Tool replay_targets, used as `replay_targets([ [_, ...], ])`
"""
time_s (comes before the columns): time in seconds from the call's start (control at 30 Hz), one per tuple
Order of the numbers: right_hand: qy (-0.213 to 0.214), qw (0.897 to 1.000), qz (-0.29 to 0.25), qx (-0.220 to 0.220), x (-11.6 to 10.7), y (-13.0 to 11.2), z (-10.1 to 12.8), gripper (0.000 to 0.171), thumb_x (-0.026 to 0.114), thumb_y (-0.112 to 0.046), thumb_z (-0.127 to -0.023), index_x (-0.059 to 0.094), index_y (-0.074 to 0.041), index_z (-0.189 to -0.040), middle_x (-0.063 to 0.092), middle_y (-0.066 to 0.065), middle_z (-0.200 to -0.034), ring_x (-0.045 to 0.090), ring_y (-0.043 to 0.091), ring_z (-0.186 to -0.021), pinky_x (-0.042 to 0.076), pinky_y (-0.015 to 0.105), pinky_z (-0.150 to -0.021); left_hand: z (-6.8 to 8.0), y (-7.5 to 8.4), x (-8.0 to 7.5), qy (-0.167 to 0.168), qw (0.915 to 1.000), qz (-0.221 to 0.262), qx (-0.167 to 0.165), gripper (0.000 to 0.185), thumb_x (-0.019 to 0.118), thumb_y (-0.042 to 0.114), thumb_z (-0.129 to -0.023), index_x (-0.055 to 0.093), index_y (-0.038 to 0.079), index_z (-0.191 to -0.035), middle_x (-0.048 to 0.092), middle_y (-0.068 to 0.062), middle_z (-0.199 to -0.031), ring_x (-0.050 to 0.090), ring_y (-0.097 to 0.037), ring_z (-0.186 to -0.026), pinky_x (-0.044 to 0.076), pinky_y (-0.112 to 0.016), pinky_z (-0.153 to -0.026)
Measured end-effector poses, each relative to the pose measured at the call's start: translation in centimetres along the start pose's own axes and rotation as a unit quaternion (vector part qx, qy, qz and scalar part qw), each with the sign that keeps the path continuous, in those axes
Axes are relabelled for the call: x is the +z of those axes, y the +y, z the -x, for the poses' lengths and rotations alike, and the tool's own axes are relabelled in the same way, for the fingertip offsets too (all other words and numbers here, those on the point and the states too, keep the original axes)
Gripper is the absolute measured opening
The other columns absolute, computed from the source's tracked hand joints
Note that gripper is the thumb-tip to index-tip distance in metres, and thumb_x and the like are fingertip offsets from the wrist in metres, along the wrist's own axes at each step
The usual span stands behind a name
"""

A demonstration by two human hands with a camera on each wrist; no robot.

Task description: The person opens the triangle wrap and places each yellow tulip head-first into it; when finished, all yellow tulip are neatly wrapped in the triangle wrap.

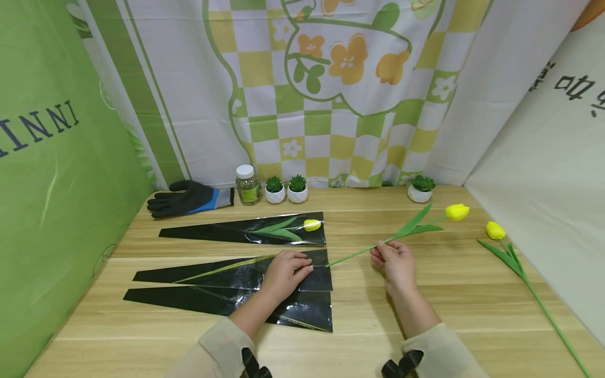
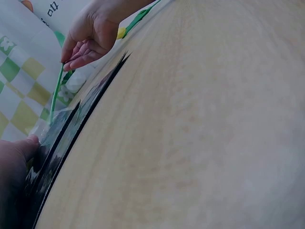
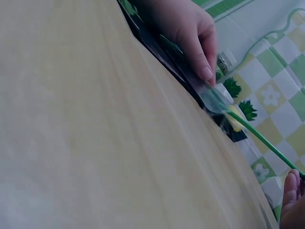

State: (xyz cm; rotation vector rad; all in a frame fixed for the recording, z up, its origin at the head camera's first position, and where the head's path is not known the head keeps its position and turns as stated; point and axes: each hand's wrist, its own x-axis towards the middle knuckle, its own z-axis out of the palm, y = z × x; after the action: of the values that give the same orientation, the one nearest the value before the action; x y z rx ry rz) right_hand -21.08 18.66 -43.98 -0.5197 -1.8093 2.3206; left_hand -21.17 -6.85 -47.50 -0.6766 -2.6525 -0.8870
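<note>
Left hand (image 1: 285,273) laid on the wide mouth of the middle black sleeve (image 1: 227,273), fingers curled and thumb pinching the clear upper film at the opening, as seen in the right wrist view (image 3: 190,38). Right hand (image 1: 396,262) pinching the green stem of a yellow tulip (image 1: 456,211) between fingertips, near the base of the leaves. Stem running leftward from the right hand into the mouth of the middle black sleeve, its lower end visible through the film toward the narrow tip; bloom and leaves outside the sleeve, raised slightly to the right. Three sleeves on the wooden table (image 1: 425,325), laid roughly parallel with narrow tips pointing left: a far sleeve (image 1: 236,231) holding a sleeved tulip (image 1: 312,224) with bloom at the wide end, the middle one under the left hand, and a near sleeve (image 1: 212,302) partly overlapped by the left forearm. A second loose tulip (image 1: 495,230) lying at the right table edge, stem pointing toward the near right corner, well apart from both hands. Along the back edge: a black and blue work glove (image 1: 189,198), a small jar (image 1: 247,185) with a white lid, two potted succulents (image 1: 285,189) side by side just beside the jar, and a single potted succulent (image 1: 420,189) farther right.
</note>
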Motion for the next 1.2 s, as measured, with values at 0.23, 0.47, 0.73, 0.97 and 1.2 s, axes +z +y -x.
replay_targets([
  [0.23, -0.042, 0.998, -0.002, 0.045, 1.8, 1.1, 0.9, 0.014, 0.053, -0.003, -0.098, 0.042, -0.004, -0.107, 0.065, -0.005, -0.082, 0.068, 0.002, -0.074, 0.059, 0.017, -0.074, 0.0, 0.2, -0.1, 0.0, 1.0, -0.007, -0.004, 0.023, 0.07, 0.027, -0.09, 0.077, 0.012, -0.107, 0.072, -0.004, -0.113, 0.062, -0.024, -0.111, 0.05, -0.041, -0.1],
  [0.47, -0.055, 0.997, -0.002, 0.062, 4.0, 2.2, 1.8, 0.018, 0.055, 0.001, -0.096, 0.042, 0.001, -0.109, 0.065, 0.0, -0.081, 0.068, 0.005, -0.072, 0.059, 0.018, -0.072, -0.1, 0.1, -0.1, 0.008, 1.0, -0.005, 0.001, 0.023, 0.071, 0.026, -0.089, 0.077, 0.011, -0.106, 0.072, -0.004, -0.111, 0.063, -0.025, -0.11, 0.05, -0.04, -0.098],
  [0.73, -0.064, 0.996, -0.004, 0.065, 5.6, 2.9, 2.8, 0.022, 0.057, 0.002, -0.095, 0.044, 0.007, -0.111, 0.066, 0.004, -0.082, 0.068, 0.007, -0.072, 0.059, 0.019, -0.069, -0.1, 0.0, 0.1, 0.016, 0.9998, 0.011, -0.002, 0.021, 0.072, 0.025, -0.088, 0.078, 0.012, -0.104, 0.073, -0.004, -0.109, 0.064, -0.024, -0.107, 0.051, -0.039, -0.096],
  [0.97, -0.067, 0.995, 0.004, 0.072, 6.0, 3.1, 3.1, 0.021, 0.057, 0.0, -0.095, 0.043, 0.006, -0.11, 0.065, 0.003, -0.081, 0.068, 0.006, -0.071, 0.059, 0.019, -0.067, -0.1, 0.1, 0.0, 0.017, 0.9999, 0.001, -0.003, 0.018, 0.071, 0.025, -0.089, 0.078, 0.013, -0.102, 0.073, -0.003, -0.107, 0.064, -0.023, -0.106, 0.051, -0.039, -0.095],
  [1.2, -0.07, 0.994, 0.017, 0.087, 5.9, 2.9, 3.2, 0.023, 0.058, 0.0, -0.095, 0.044, 0.007, -0.113, 0.066, 0.004, -0.083, 0.068, 0.007, -0.073, 0.059, 0.019, -0.067, -0.1, 0.1, 0.1, 0.016, 0.9998, 0.006, -0.009, 0.016, 0.07, 0.024, -0.09, 0.078, 0.014, -0.099, 0.073, -0.003, -0.107, 0.064, -0.022, -0.107, 0.051, -0.038, -0.096],
])
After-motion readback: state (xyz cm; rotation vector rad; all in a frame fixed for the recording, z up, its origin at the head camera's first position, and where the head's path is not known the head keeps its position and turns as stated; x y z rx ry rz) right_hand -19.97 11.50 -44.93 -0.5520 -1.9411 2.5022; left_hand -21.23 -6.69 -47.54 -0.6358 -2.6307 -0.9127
